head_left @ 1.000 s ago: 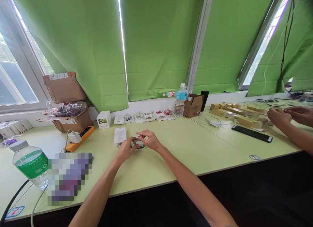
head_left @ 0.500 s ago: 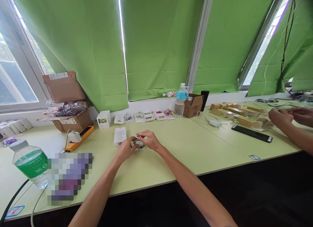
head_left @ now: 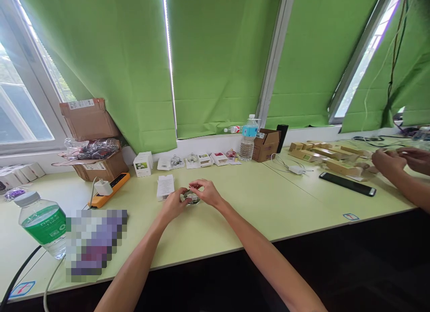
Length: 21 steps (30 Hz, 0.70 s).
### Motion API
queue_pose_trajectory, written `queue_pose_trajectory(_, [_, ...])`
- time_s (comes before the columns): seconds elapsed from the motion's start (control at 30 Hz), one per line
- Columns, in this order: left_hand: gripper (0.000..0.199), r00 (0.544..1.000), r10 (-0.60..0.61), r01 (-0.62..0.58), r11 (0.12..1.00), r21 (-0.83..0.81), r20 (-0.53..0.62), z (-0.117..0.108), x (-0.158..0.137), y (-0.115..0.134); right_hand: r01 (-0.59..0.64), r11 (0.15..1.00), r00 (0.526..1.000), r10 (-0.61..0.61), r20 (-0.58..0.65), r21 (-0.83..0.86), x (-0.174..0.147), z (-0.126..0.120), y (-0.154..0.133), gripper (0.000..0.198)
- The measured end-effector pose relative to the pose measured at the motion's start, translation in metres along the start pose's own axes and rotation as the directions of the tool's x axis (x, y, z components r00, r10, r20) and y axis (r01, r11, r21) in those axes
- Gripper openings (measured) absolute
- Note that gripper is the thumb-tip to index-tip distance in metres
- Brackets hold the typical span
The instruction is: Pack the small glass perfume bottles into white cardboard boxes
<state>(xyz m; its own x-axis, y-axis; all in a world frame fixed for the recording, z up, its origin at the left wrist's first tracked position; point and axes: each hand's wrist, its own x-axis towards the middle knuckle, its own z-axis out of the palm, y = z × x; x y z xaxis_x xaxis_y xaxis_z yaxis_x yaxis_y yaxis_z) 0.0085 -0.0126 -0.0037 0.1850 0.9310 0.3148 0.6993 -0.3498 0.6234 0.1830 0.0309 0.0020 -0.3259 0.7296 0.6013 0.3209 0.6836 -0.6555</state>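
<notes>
A small clear glass ornament [head_left: 191, 197] sits low over the pale green desk [head_left: 255, 200], caught between both hands near the desk's middle. It looks light, hard, smooth and breakable, so it is probably best held by the round body with fingertips on opposite sides, lightly. The left hand [head_left: 173, 204] cups it from the left, its grip closed on the body; the right hand [head_left: 208, 192] arches over from the right, thumb and forefinger pinched narrow at the ornament's top, though what they pinch is too small to tell. Both forearms reach forward, wrists low. Just beyond lies a white box [head_left: 165, 187]; a co-worker's hands [head_left: 389, 162] work far right.
</notes>
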Motion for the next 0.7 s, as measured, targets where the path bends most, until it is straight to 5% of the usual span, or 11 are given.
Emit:
queue_pose_trajectory(0.4, [0.036,1.000,-0.027,0.027,1.000,-0.015,0.002,-0.002,-0.001,0.004,-0.129,0.981,0.992,0.130,0.005,0.148,0.002,-0.003,-0.005,0.022])
queue_pose_trajectory(0.7, [0.033,1.000,-0.002,0.002,1.000,0.021,0.005,-0.001,0.000,0.001,0.027,0.999,0.999,-0.028,-0.018,-0.041,0.002,-0.003,0.005,0.016])
